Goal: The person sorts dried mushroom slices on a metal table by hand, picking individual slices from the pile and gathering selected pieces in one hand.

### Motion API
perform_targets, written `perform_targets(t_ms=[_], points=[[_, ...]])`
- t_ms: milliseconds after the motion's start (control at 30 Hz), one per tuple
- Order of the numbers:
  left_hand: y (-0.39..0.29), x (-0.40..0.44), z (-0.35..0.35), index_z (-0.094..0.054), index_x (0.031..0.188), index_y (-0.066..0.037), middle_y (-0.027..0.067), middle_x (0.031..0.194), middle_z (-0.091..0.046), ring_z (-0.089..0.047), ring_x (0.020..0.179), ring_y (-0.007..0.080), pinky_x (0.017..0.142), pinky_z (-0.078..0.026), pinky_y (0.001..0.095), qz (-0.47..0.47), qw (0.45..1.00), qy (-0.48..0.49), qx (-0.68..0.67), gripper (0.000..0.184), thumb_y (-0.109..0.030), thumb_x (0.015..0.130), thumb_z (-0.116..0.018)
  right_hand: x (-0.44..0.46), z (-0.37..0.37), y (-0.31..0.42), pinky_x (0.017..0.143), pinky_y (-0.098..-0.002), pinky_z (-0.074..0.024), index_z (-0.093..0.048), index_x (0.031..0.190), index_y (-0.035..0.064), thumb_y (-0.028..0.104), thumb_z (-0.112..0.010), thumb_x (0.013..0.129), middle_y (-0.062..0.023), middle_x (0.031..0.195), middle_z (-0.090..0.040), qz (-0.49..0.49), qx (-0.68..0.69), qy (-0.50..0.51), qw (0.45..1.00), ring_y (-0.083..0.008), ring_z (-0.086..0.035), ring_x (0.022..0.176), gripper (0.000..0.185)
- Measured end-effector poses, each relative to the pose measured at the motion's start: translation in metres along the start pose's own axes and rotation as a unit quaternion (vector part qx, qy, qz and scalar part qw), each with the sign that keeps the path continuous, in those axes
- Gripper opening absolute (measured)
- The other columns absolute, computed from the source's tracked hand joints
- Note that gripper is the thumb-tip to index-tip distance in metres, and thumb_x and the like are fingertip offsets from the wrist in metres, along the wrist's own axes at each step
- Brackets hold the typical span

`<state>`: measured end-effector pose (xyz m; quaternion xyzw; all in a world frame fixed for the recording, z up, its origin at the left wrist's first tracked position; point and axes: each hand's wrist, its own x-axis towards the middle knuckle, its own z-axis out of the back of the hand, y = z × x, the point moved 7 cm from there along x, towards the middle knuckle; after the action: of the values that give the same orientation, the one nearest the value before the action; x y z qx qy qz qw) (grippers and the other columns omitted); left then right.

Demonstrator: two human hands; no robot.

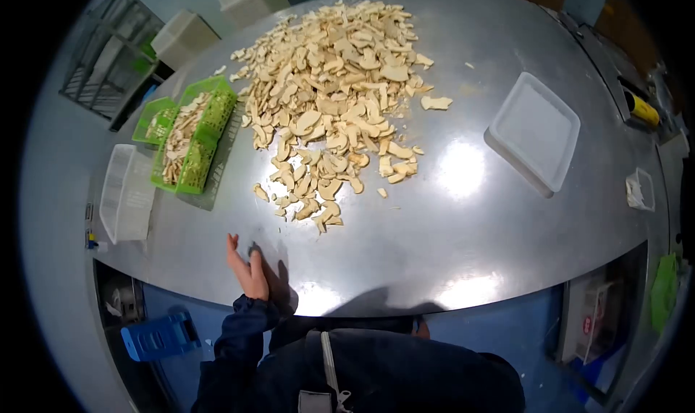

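Observation:
My left hand (250,274) is at the near edge of the steel table, its thumb and fingers apart with nothing between them. Ahead of it and to the right lies a large heap of pale sliced mushrooms (333,87), with looser slices trailing toward me. Of my right hand (422,330), only a small patch of skin shows beside my dark jacket at the table's edge. Its fingers are hidden. On the left, a green basket (190,163) contains more slices, and a smaller green basket (145,127) stands behind it.
A white translucent bin (124,196) stands at the table's left edge. To the right lies a white tray or lid (539,127); farther right is a small white container (640,191). A blue stool (159,337) is on the floor at lower left. Metal racking (108,58) stands at back left.

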<state>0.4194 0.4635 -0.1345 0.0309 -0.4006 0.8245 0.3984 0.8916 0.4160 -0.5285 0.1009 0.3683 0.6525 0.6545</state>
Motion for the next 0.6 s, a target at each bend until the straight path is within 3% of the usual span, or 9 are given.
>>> perform_targets(t_ms=[100,233,467,600], points=[[-0.078,-0.025,-0.011,-0.028,0.137,0.004,0.0199,0.119,-0.045,-0.042,0.111,0.0314,0.1,-0.029,0.0393,-0.027,1.0,0.014,0.004,0.064,-0.009,0.079,-0.053,0.011,0.01,-0.008,0.075,-0.043,-0.0464,-0.057,0.107,-0.0037,0.043,-0.05,0.089,-0.0214,0.097,-0.061,0.036,-0.035,-0.096,0.994,-0.0361,-0.059,0.087,0.051],[-0.152,-0.047,-0.026,-0.032,0.135,0.002,0.0183,0.118,-0.046,-0.045,0.105,0.0277,0.096,-0.035,0.0377,-0.148,0.986,0.071,-0.017,0.066,-0.004,0.073,-0.054,0.047,0.033,-0.011,0.075,-0.0427,-0.0466,-0.057,0.106,-0.0038,0.042,-0.05,0.089,-0.0214,0.095,-0.062,0.004,-0.034,-0.067,0.997,-0.0358,-0.059,0.086,0.05],[-0.153,-0.014,-0.03,-0.036,0.135,-0.003,0.0131,0.119,-0.046,-0.049,0.098,0.0191,0.086,-0.042,0.0307,0.005,0.983,0.039,-0.178,0.061,0.002,0.075,-0.05,0.108,0.075,-0.024,0.073,-0.0423,-0.0469,-0.058,0.104,-0.0039,0.041,-0.051,0.089,-0.0214,0.093,-0.062,-0.01,-0.067,-0.049,0.997,-0.0352,-0.059,0.083,0.048],[-0.15,-0.002,-0.052,-0.033,0.137,-0.002,0.013,0.119,-0.045,-0.054,0.093,0.0177,0.079,-0.045,0.0268,0.045,0.971,0.086,-0.219,0.061,0.004,0.077,-0.046,0.146,0.106,-0.035,0.072,-0.0421,-0.047,-0.058,0.103,-0.0039,0.04,-0.051,0.089,-0.0214,0.092,-0.062,-0.02,-0.09,-0.056,0.994,-0.0349,-0.059,0.082,0.047]])
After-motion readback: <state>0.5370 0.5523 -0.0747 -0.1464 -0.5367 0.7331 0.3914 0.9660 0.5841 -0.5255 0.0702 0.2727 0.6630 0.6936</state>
